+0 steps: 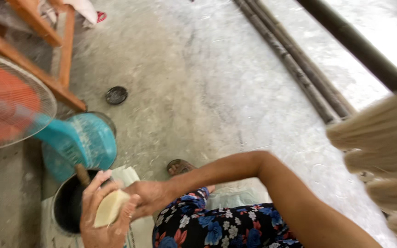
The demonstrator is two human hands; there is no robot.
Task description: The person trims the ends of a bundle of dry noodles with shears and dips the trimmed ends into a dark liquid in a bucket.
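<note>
Both my hands meet at the lower left over a dark round pot (65, 206). My left hand (98, 216) and my right hand (147, 196) together hold a pale, flat cream-coloured piece (110, 207) between the fingers. A brown stick handle (82, 174) rises from the pot just behind my left hand. My right arm reaches in from the right across my floral-patterned lap (217, 227).
A teal fan base (86, 140) and a spinning orange fan (5, 103) stand left. Orange wooden frame legs (47, 82) are at the top left. A small black lid (116, 95) lies on the concrete floor. Dark poles (299, 64) lie right; pale fibre bundles (382, 151) hang far right.
</note>
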